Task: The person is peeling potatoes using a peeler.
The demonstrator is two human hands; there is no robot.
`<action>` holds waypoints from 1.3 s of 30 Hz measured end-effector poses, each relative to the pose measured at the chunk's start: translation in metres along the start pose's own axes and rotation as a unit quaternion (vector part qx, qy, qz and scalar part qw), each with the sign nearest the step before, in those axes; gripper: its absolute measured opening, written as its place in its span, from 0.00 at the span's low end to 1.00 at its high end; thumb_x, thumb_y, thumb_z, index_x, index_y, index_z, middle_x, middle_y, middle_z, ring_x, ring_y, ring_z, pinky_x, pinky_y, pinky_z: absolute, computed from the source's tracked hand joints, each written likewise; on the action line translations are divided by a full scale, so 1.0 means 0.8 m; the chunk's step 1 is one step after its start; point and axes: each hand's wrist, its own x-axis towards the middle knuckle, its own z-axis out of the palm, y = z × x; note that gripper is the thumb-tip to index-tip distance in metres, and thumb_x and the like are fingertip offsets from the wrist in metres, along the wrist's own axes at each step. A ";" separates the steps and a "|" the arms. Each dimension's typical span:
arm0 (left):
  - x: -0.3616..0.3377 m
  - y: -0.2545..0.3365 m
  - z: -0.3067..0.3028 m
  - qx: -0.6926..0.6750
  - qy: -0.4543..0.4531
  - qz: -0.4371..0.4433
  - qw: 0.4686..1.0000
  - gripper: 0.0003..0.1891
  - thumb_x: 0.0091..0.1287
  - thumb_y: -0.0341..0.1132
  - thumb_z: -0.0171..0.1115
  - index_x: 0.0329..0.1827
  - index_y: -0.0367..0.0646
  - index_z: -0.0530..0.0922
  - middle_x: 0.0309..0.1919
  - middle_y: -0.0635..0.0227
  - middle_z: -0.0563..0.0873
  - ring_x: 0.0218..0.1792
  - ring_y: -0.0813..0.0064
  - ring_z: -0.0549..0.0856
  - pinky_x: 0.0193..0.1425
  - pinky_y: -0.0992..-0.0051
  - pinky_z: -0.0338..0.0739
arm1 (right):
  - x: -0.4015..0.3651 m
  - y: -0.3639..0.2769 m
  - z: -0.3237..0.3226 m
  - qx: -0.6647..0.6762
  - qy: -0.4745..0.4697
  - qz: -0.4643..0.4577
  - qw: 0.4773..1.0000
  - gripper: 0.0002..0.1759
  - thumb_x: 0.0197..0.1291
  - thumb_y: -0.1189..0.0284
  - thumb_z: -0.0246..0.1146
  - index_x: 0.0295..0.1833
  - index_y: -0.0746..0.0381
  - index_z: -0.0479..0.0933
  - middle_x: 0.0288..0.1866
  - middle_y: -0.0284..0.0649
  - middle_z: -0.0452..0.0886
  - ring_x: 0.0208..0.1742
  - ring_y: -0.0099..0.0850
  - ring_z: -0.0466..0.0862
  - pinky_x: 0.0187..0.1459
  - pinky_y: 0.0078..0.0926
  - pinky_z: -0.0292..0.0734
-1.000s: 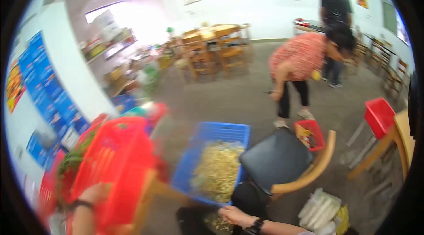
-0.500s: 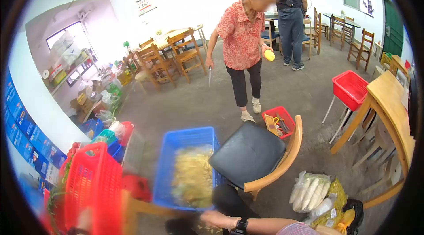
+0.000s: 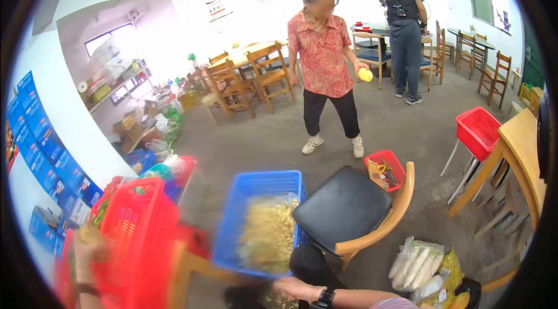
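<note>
My left hand [image 3: 86, 251] is at the lower left, beside the red plastic basket [image 3: 131, 222] and overlapping its side. Motion smears its fingers, and a tan-brown patch shows at their tips; I cannot tell whether that is a held thing. My right hand [image 3: 293, 289], a black watch on its wrist, is low in the middle, just below the front rim of a blue basket [image 3: 225, 225]. Its fingers point left and are partly hidden. Inside the blue basket lies a heap of pale yellow chopped pieces [image 3: 268, 225]. More such pieces [image 3: 279, 300] show below my right hand.
A chair with a black seat [image 3: 343, 210] stands right of the blue basket, a red tray of tools [image 3: 388, 168] behind it. Bagged white radishes [image 3: 415, 265] lie lower right. A person [image 3: 322, 59] faces me holding a yellow item [image 3: 365, 75]; another person [image 3: 404, 30] stands farther back.
My view has turned slightly left. My left hand has come up into sight beside the red basket. The facing person has straightened and stepped; my right hand stays by the blue basket.
</note>
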 end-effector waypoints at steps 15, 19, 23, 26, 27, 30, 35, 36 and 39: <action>-0.080 0.181 0.270 -0.392 -0.229 0.081 0.887 0.42 0.59 0.65 0.59 0.69 0.44 0.68 0.58 0.55 0.80 0.53 0.54 0.85 0.54 0.47 0.83 | -0.027 -0.062 0.014 -0.008 0.007 -0.051 0.999 0.14 0.72 0.59 0.56 0.38 0.59 0.69 0.21 0.30 0.68 0.18 0.19 0.65 0.21 0.20 0.61; -0.123 0.087 0.324 -0.476 -0.308 -0.076 0.820 0.44 0.53 0.64 0.66 0.68 0.43 0.70 0.59 0.54 0.81 0.57 0.52 0.83 0.61 0.44 0.78 | -0.063 -0.099 0.009 0.002 0.065 -0.097 0.993 0.13 0.73 0.61 0.56 0.42 0.61 0.74 0.23 0.29 0.72 0.20 0.18 0.69 0.22 0.17 0.63; -0.158 0.004 0.342 -0.537 -0.273 -0.297 0.740 0.41 0.57 0.68 0.61 0.65 0.47 0.73 0.61 0.56 0.79 0.56 0.51 0.81 0.59 0.43 0.77 | -0.075 -0.108 -0.024 -0.001 0.104 -0.135 0.985 0.13 0.74 0.63 0.52 0.46 0.62 0.72 0.22 0.33 0.72 0.19 0.20 0.69 0.21 0.19 0.66; -0.161 -0.076 0.355 -0.576 -0.213 -0.390 0.686 0.41 0.59 0.72 0.57 0.65 0.49 0.73 0.60 0.53 0.79 0.54 0.47 0.81 0.56 0.43 0.79 | -0.105 -0.149 -0.009 -0.018 0.130 -0.170 0.977 0.15 0.76 0.61 0.49 0.48 0.62 0.72 0.21 0.34 0.71 0.19 0.21 0.70 0.20 0.17 0.64; -0.166 -0.098 0.355 -0.586 -0.191 -0.431 0.660 0.42 0.60 0.74 0.55 0.65 0.49 0.73 0.59 0.51 0.78 0.54 0.46 0.81 0.54 0.43 0.80 | -0.108 -0.155 -0.005 -0.009 0.117 -0.191 0.975 0.15 0.77 0.61 0.49 0.48 0.63 0.71 0.22 0.33 0.71 0.20 0.20 0.70 0.22 0.17 0.64; -0.175 -0.144 0.352 -0.649 -0.157 -0.434 0.605 0.44 0.59 0.76 0.53 0.66 0.49 0.72 0.58 0.49 0.78 0.53 0.45 0.81 0.50 0.45 0.82 | -0.107 -0.165 0.007 -0.026 0.108 -0.210 0.971 0.15 0.77 0.62 0.49 0.49 0.63 0.72 0.23 0.32 0.72 0.22 0.20 0.71 0.24 0.20 0.64; -0.189 -0.171 0.340 -0.647 -0.135 -0.453 0.599 0.42 0.60 0.75 0.53 0.66 0.52 0.72 0.59 0.53 0.79 0.55 0.49 0.81 0.49 0.46 0.82 | -0.103 -0.163 0.027 -0.354 0.150 -0.306 0.871 0.13 0.72 0.68 0.51 0.52 0.65 0.73 0.25 0.40 0.78 0.24 0.30 0.79 0.28 0.27 0.72; -0.192 -0.167 0.339 -0.628 -0.105 -0.441 0.632 0.40 0.61 0.74 0.53 0.66 0.52 0.73 0.60 0.56 0.79 0.56 0.51 0.81 0.51 0.45 0.81 | -0.105 -0.169 0.038 -0.459 0.172 -0.351 0.798 0.13 0.70 0.69 0.53 0.51 0.66 0.73 0.26 0.44 0.79 0.27 0.36 0.82 0.31 0.32 0.75; -0.196 -0.182 0.335 -0.605 -0.076 -0.421 0.671 0.38 0.62 0.72 0.54 0.65 0.54 0.73 0.60 0.59 0.79 0.57 0.53 0.81 0.53 0.44 0.78 | -0.115 -0.188 0.068 -0.493 0.167 -0.330 0.787 0.14 0.66 0.70 0.57 0.52 0.67 0.73 0.30 0.50 0.81 0.32 0.48 0.84 0.36 0.40 0.77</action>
